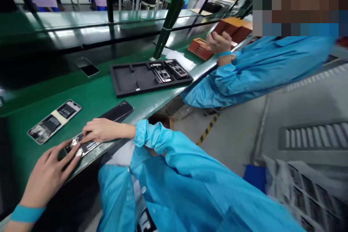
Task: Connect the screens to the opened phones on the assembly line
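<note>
Opened phone [81, 145] on green mat [95, 98] | left hand [47, 177] half-open at its edge | right hand [104, 130] resting flat atop, grip unclear

Bench surfaces around the hands. Under the left hand [47, 177] and right hand [104, 130]: opened phone [81, 145], with bright bare metal parts. Just beyond the right hand: black phone panel [116, 112], smooth and glossy like glass. Left of both hands: second opened phone [54, 121], metal and glossy. Farther ahead: black foam tray [127, 79], matt. Beneath the hands: green bench mat [152, 103], smooth and glossy. Behind the right hand: blue cloth sleeve [163, 152], smooth with a soft sheen.
</note>
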